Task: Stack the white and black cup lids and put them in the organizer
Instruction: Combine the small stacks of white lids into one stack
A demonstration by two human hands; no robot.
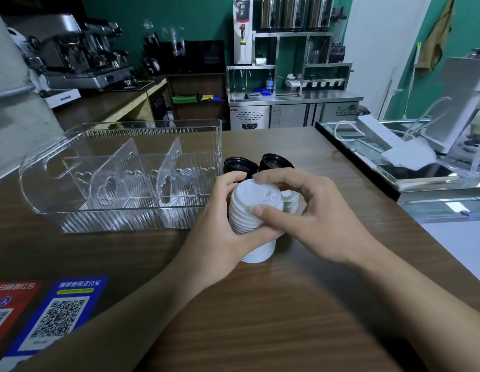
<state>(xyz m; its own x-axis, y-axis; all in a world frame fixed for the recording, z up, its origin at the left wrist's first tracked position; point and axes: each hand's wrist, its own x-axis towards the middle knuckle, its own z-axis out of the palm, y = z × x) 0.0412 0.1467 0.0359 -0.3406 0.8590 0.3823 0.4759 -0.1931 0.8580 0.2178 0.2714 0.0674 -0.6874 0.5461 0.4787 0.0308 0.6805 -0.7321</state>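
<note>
A tall stack of white cup lids (253,210) stands on the wooden counter (260,304) in front of me. My left hand (220,226) grips the stack from the left side. My right hand (311,210) curls over its top, thumb on the near rim. More white lids (291,201) lie just behind, partly hidden by my right hand. Two short stacks of black lids (237,165) (276,162) sit behind them. The clear plastic organizer (120,175) with upright dividers stands to the left and holds no lids.
QR code stickers (59,315) lie on the counter at the near left. A raised glass ledge (432,200) runs along the right, carrying a phone (416,173), a power strip (381,132) and cables. An espresso machine (83,55) stands far left.
</note>
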